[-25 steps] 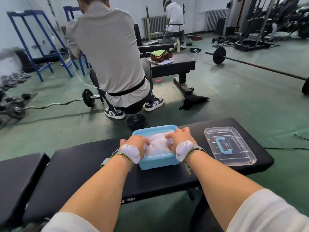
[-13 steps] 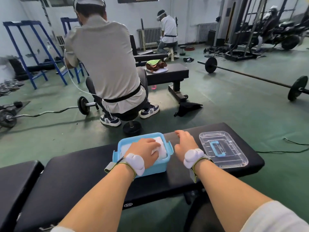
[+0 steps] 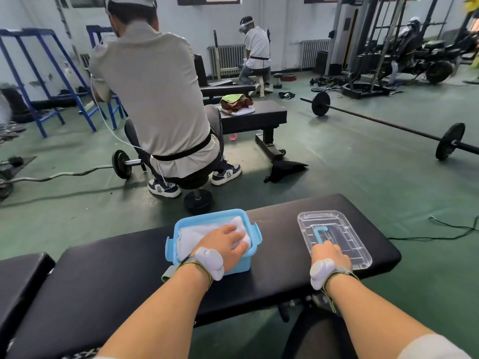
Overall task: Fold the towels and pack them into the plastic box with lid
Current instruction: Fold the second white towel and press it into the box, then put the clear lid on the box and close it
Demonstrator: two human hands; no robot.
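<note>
A light blue plastic box (image 3: 181,255) stands on the black padded bench (image 3: 124,278). A folded white towel (image 3: 191,235) fills it. My left hand (image 3: 223,242) lies flat on the towel, fingers spread, pressing it down inside the box. To the right, the clear lid (image 3: 344,229) with a blue handle (image 3: 319,232) lies flat on the bench. My right hand (image 3: 327,255) rests on the lid's near edge, fingers over the rim by the handle. Both wrists wear white sensor bands.
A person in a grey shirt (image 3: 155,99) sits on a stool just beyond the bench, back to me. A second bench (image 3: 254,115) holds a pile of cloths. Barbells (image 3: 388,125) lie on the green floor. Another person sits at the far wall.
My right hand left the box and moved right onto the clear lid. My left hand slid to the middle of the towel and stays pressed on it.
</note>
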